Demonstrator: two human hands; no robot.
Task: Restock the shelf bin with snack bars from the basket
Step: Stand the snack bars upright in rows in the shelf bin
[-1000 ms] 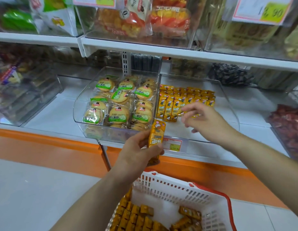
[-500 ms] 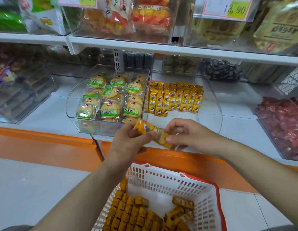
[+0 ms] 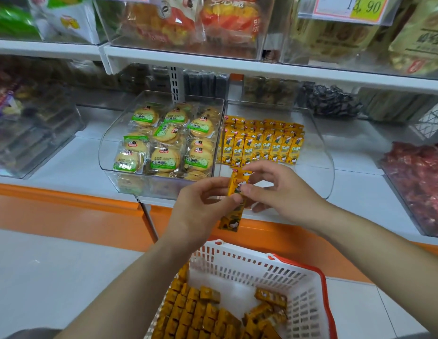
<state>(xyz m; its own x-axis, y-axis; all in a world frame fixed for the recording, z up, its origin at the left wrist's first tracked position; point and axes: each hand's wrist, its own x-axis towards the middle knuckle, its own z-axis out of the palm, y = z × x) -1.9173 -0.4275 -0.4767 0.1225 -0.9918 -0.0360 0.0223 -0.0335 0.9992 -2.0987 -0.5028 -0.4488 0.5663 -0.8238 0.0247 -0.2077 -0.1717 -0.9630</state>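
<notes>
Shop shelves of packaged snacks fill the view; on the white lower shelf (image 3: 66, 165) sits a clear shelf bin (image 3: 329, 167). One block of snack bars (image 3: 262, 145) stands at its back, its front floor is bare, and the basket (image 3: 320, 287) below holds many more, so restocking looks early. Both the left hand (image 3: 200, 209) and right hand (image 3: 284, 192) keep a narrow grip, pinching one bar (image 3: 238, 183) upright just before the bin's front edge. Open room lies ahead; the biscuit bin (image 3: 107, 152) bounds the left.

place: shop | signs: price tag (image 3: 348, 7), clear snack bins (image 3: 326, 157) on white shelves (image 3: 178, 58), shopping basket (image 3: 237, 267)
</notes>
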